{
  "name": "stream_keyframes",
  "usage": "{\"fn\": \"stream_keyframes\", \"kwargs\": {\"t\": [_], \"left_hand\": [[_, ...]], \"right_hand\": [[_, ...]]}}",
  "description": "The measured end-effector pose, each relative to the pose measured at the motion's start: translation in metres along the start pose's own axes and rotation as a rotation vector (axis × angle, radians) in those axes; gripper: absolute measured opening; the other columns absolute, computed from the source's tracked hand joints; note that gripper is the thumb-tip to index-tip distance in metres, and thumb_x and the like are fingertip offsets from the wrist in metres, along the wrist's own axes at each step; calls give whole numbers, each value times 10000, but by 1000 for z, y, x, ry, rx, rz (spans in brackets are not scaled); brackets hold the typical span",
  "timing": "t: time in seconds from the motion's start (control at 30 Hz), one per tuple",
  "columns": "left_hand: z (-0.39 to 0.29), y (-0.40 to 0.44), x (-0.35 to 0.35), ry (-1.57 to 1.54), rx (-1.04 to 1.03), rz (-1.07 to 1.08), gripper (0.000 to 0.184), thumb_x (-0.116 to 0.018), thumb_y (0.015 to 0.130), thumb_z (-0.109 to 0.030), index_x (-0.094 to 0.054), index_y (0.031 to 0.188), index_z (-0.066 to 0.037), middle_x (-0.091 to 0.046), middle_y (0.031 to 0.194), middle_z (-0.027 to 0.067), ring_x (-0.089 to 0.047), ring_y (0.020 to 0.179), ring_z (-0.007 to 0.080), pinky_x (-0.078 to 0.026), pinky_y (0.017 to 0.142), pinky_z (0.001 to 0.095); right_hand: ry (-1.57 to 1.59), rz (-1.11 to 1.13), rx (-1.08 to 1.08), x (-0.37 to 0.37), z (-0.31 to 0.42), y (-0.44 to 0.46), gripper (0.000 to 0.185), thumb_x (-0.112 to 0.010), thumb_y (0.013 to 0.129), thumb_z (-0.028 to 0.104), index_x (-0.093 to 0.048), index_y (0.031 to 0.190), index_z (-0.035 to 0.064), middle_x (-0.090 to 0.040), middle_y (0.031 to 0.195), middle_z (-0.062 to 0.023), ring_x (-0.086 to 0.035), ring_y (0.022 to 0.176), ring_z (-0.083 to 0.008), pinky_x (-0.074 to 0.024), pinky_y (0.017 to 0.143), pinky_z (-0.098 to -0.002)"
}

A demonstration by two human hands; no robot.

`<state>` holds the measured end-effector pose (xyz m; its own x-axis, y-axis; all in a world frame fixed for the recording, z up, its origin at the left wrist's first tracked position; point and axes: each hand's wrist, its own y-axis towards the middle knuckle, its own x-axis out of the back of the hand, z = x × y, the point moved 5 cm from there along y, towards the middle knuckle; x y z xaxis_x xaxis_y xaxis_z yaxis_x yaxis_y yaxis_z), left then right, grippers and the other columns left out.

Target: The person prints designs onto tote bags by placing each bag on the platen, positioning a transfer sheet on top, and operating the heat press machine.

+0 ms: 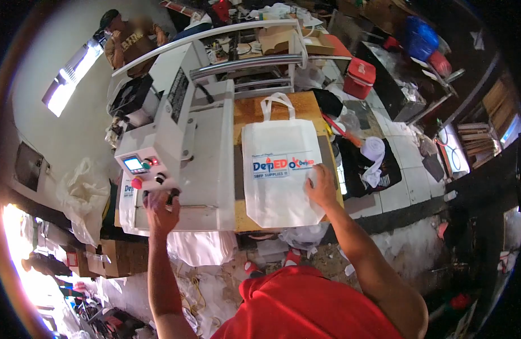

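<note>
A white tote bag [283, 198] lies flat on the wooden board, its handles pointing away from me and blue and red "DepED" print across its middle. My right hand [322, 189] rests on the bag's right side, fingers apart, beside the print. To the left stands a white heat press [153, 141] with a small lit display, a red button and black knobs. My left hand [161, 210] is closed around a black handle [173, 196] at the front of the press. Another printed white bag [127, 195] shows partly under the press's left side.
Metal guide rails [249, 65] run behind the press. White fabric [201, 247] hangs below its front edge. At the right are a red cooler box [360, 78] and a rolled white cloth [373, 152] on black material. Another person [133, 48] is at the back left.
</note>
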<state>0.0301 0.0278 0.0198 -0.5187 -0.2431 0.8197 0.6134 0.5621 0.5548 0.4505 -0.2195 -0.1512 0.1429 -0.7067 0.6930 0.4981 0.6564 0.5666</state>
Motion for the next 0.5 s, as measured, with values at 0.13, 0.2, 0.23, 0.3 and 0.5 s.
{"fn": "stream_keyframes", "kwargs": {"t": [0.13, 0.2, 0.23, 0.3, 0.5], "left_hand": [[-58, 6, -21, -69, -39, 34, 122, -707, 808, -172, -611, 814, -96, -619, 849, 89, -580, 894, 332, -390, 814, 473], [-90, 11, -28, -113, -50, -1, 113, -724, 783, -159, -630, 815, -104, -625, 855, 85, -584, 916, 321, -390, 826, 470], [-106, 13, -29, -156, -53, 8, 112, -721, 781, -151, -633, 828, -100, -640, 888, 86, -592, 932, 325, -397, 845, 479], [-129, 13, -39, -220, -80, 8, 131, -736, 768, -144, -649, 855, -99, -657, 929, 87, -604, 950, 328, -411, 868, 489], [-169, 6, -30, -482, -46, -13, 246, -741, 797, -77, -706, 1041, -81, -651, 1057, 112, -620, 1037, 349, -482, 934, 504]], "right_hand": [[43, 25, -46, 2, -2, 2, 514, -707, 804, 144, -524, 1264, 5, -555, 1264, -221, -529, 1178, -415, -435, 1012, -517], [56, -68, -83, 11, -4, 8, 475, -701, 813, 114, -545, 1249, 10, -572, 1247, -216, -534, 1184, -416, -434, 1031, -496], [73, -160, -119, 18, -5, 11, 439, -695, 821, 85, -567, 1235, 16, -589, 1231, -211, -540, 1190, -418, -432, 1050, -474], [136, -149, -27, 39, 23, 21, 426, -696, 820, 84, -569, 1220, 14, -593, 1208, -209, -549, 1163, -413, -438, 1025, -487], [533, 236, 309, 95, 216, 42, 491, -720, 851, 127, -565, 1303, 16, -587, 1269, -206, -543, 1211, -410, -446, 1021, -493]]}}
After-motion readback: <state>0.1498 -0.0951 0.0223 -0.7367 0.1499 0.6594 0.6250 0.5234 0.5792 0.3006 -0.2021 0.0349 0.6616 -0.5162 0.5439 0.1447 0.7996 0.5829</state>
